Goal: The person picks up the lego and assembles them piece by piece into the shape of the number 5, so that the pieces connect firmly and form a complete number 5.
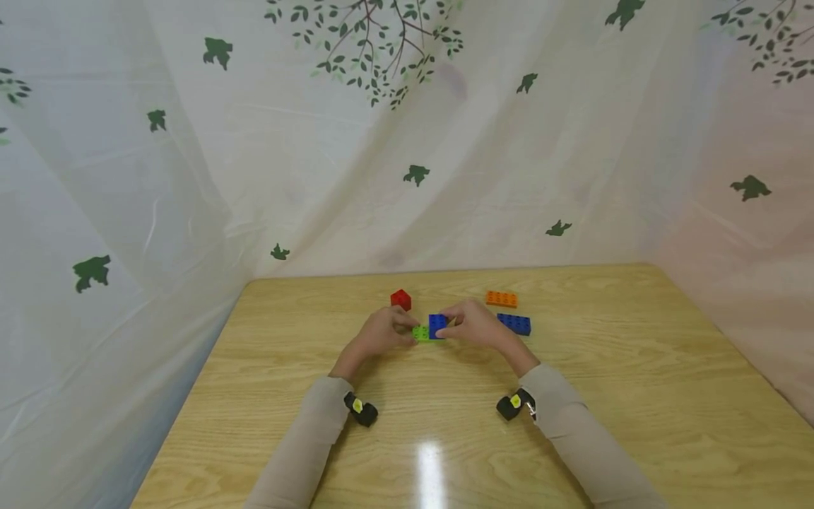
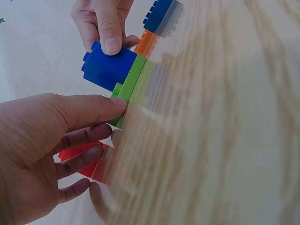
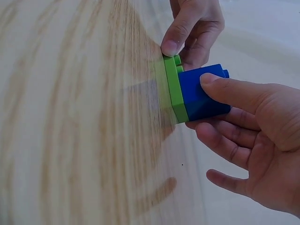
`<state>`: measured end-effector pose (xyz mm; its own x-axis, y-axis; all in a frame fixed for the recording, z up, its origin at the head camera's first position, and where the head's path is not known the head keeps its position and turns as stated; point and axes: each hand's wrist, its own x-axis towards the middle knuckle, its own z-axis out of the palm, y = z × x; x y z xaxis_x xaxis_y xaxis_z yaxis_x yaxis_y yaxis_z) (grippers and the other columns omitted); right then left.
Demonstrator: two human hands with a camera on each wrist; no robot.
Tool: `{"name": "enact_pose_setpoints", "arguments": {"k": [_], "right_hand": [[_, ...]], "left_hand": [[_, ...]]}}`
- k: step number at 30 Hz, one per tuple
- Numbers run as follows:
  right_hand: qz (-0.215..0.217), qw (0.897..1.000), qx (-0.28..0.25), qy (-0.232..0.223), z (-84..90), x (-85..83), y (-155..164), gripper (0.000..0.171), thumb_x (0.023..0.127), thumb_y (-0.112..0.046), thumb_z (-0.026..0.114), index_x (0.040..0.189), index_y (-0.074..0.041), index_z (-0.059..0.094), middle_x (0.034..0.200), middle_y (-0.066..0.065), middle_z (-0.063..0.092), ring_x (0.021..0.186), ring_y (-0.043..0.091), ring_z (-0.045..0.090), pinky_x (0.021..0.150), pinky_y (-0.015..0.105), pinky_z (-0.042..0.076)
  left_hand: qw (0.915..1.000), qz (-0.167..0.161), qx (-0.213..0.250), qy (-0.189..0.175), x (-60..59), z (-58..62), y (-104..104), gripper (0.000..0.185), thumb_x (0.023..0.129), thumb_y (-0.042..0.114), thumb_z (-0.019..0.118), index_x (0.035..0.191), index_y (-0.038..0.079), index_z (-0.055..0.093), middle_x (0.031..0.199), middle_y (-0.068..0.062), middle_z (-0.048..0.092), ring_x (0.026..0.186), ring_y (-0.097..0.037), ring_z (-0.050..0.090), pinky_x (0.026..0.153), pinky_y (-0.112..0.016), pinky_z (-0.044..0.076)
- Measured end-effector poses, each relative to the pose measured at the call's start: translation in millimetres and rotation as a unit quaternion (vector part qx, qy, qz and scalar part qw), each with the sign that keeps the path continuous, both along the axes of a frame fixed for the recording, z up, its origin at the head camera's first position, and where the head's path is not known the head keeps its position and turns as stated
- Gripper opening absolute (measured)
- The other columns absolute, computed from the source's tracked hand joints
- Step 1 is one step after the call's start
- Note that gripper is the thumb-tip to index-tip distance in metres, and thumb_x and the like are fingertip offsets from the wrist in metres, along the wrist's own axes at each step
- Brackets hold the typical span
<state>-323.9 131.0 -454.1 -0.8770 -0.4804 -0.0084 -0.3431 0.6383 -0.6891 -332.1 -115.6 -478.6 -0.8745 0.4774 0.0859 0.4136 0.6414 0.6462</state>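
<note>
A flat green brick (image 1: pixel 420 333) (image 2: pixel 127 89) (image 3: pixel 174 89) lies on the wooden table (image 1: pixel 445 438) at its middle. A thick blue brick (image 1: pixel 437 325) (image 2: pixel 108 68) (image 3: pixel 201 93) sits on top of the green one. My left hand (image 1: pixel 381 332) (image 2: pixel 42 145) pinches the green brick's left end between thumb and fingers. My right hand (image 1: pixel 473 325) (image 3: pixel 248 126) (image 2: pixel 105 23) grips the blue brick with thumb and fingers curled round it.
A red brick (image 1: pixel 400 299) (image 2: pixel 82 157) lies just behind my left hand. An orange brick (image 1: pixel 502 298) (image 2: pixel 144 43) and a long blue brick (image 1: pixel 515 324) (image 2: pixel 159 14) lie to the right. A leaf-print sheet (image 1: pixel 407 141) hangs behind and beside the table.
</note>
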Motion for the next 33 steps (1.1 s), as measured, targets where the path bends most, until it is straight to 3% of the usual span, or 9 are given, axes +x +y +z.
{"name": "enact_pose_setpoints", "arguments": {"k": [11,22,26,29,31,33], "right_hand": [[-0.003,1.0,0.004,0.014,-4.6,1.8,3.8,0.054,0.09,-0.03,0.079,0.132,0.002,0.066,0.125,0.02,0.071,0.098,0.022,0.073,0.083,0.04,0.061],[-0.021,0.999,0.037,0.023,0.7,5.6,1.6,0.057,0.09,-0.035,0.079,0.133,-0.001,0.066,0.125,0.016,0.072,0.093,0.017,0.072,0.073,0.032,0.059],[-0.013,0.999,0.04,0.01,5.7,1.1,-1.6,0.057,0.09,-0.035,0.079,0.134,-0.001,0.066,0.12,0.015,0.074,0.071,0.012,0.064,0.06,0.028,0.05],[-0.006,0.999,0.046,0.009,8.2,-0.6,-4.8,0.056,0.09,-0.032,0.079,0.133,0.0,0.066,0.113,0.013,0.077,0.054,0.009,0.047,0.052,0.025,0.037],[-0.005,0.999,0.05,0.01,7.6,-1.5,-5.5,0.055,0.089,-0.031,0.08,0.133,0.0,0.066,0.11,0.012,0.077,0.051,0.009,0.041,0.051,0.024,0.035],[-0.004,0.998,0.058,0.016,6.6,-1.8,-5.2,0.054,0.089,-0.031,0.08,0.131,0.0,0.068,0.109,0.012,0.078,0.055,0.007,0.048,0.053,0.023,0.038]], "left_hand": [[0.9999,-0.011,0.003,0.003,3.1,-1.7,3.5,0.032,0.083,0.015,0.084,0.115,0.009,0.079,0.113,-0.006,0.072,0.103,-0.021,0.063,0.088,-0.036,0.052],[0.9998,-0.015,-0.01,0.006,0.6,-1.3,4.2,0.033,0.084,0.015,0.084,0.116,0.009,0.078,0.113,-0.007,0.071,0.103,-0.021,0.063,0.09,-0.038,0.052],[0.9999,-0.011,-0.009,0.004,1.2,3.5,1.6,0.033,0.085,0.015,0.083,0.117,0.009,0.078,0.111,-0.006,0.071,0.097,-0.018,0.061,0.083,-0.033,0.051],[1.0,-0.009,-0.004,0.002,1.9,6.1,-0.2,0.033,0.085,0.014,0.083,0.117,0.009,0.078,0.109,-0.005,0.07,0.094,-0.017,0.06,0.08,-0.031,0.049],[0.9999,-0.009,-0.004,0.004,1.5,5.5,-0.3,0.033,0.085,0.014,0.083,0.116,0.009,0.078,0.109,-0.006,0.07,0.094,-0.017,0.06,0.08,-0.03,0.048],[0.9999,-0.014,-0.006,0.007,0.9,4.2,0.5,0.033,0.084,0.015,0.083,0.116,0.008,0.078,0.11,-0.007,0.071,0.094,-0.018,0.061,0.08,-0.031,0.049]]}}
